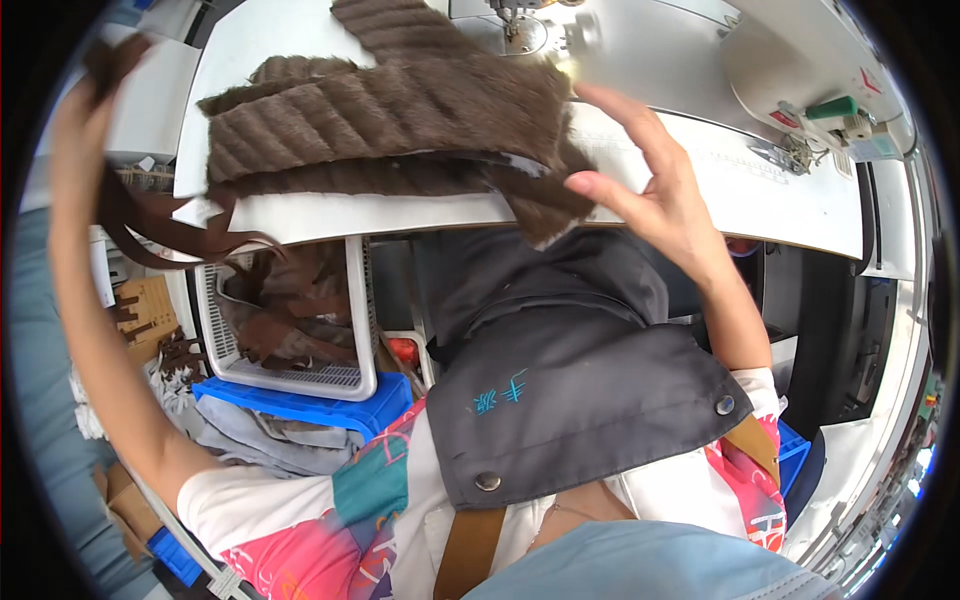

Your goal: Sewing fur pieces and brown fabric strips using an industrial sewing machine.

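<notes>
We hold our right hand (672, 200), fingers spread, nearer the long brown ribbed-fur panel (390, 112) extending leftward; our left hand (82, 115) pinches flat dark-brown strips (120, 215).

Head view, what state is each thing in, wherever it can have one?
Left hand, raised, holding brown strips.
Brown strips, hanging loose.
Brown fur piece, lying in layers on the white table.
Right hand, thumb and fingers spread at the brown fur piece's right end.
White basket, holding brown pieces.
Sewing machine, cannot tell whether running.
</notes>
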A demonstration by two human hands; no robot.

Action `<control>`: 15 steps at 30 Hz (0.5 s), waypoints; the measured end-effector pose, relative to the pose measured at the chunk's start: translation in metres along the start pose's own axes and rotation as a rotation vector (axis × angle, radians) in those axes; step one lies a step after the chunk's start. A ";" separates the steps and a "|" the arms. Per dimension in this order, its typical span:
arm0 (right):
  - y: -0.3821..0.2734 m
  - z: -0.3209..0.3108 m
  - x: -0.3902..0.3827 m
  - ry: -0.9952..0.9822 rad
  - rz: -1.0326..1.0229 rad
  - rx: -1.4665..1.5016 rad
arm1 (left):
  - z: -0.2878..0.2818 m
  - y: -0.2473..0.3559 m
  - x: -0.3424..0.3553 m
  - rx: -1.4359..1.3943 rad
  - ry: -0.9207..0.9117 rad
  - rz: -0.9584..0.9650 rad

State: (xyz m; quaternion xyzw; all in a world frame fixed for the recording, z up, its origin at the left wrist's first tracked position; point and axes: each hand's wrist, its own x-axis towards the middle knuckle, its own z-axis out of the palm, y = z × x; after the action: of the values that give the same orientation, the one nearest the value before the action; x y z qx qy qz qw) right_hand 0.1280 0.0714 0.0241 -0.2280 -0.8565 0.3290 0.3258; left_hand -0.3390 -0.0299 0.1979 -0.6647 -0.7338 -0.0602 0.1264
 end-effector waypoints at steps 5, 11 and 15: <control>0.000 0.055 0.011 -0.062 -0.092 -0.369 | 0.178 0.137 0.067 -0.423 -0.009 0.567; 0.017 0.059 0.025 -0.241 -0.086 -0.303 | 0.242 0.129 0.043 -0.660 0.083 0.158; 0.036 0.056 0.042 -0.341 -0.217 -0.222 | 0.231 0.129 0.003 -0.475 0.085 -0.113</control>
State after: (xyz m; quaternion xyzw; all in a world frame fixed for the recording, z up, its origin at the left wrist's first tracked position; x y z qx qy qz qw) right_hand 0.0660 0.0978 -0.0161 -0.1103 -0.9497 0.2294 0.1824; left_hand -0.2361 0.0464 -0.0335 -0.6305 -0.7291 -0.2662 -0.0062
